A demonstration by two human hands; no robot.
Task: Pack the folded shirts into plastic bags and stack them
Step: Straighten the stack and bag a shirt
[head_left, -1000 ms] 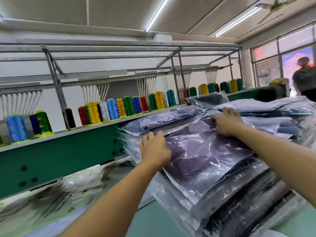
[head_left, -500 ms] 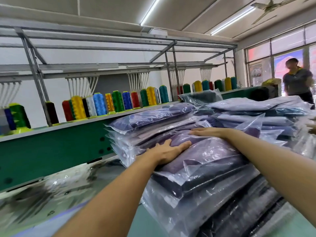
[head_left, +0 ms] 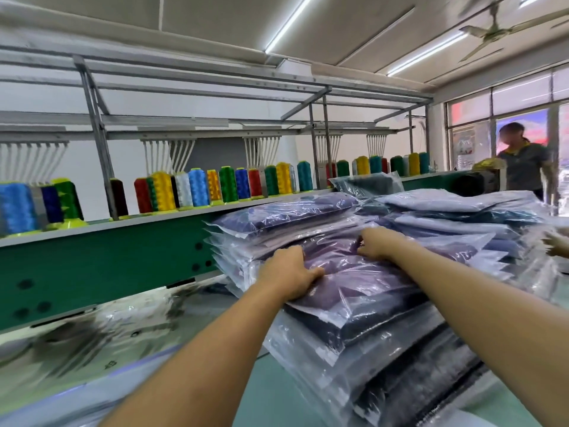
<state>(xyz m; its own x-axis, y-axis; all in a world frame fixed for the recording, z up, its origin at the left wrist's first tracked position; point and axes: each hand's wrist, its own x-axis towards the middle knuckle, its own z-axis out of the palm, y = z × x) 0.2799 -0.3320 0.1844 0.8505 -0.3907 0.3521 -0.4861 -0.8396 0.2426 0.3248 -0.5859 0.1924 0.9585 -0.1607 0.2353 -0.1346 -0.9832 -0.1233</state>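
Observation:
A purple folded shirt in a clear plastic bag [head_left: 363, 282] lies on top of a tall, leaning stack of bagged shirts [head_left: 385, 349]. My left hand [head_left: 289, 272] grips the bag's near left edge, fingers curled over it. Farther back on the same bag, my right hand [head_left: 377, 243] has its fingers curled into the plastic. Behind it stands a second stack of bagged purple shirts [head_left: 277, 217], and to the right a pile of bagged light blue and dark shirts [head_left: 455, 211].
A green embroidery machine [head_left: 107, 260] with rows of coloured thread spools [head_left: 197, 189] runs along the left and back. Loose clear plastic bags [head_left: 92, 334] lie on the table at the left. A person [head_left: 523, 161] stands at the far right; another hand [head_left: 557, 245] shows at the right edge.
Both hands lay flat on the top bag half a second ago; now their fingers are curled into it. The view has shifted slightly.

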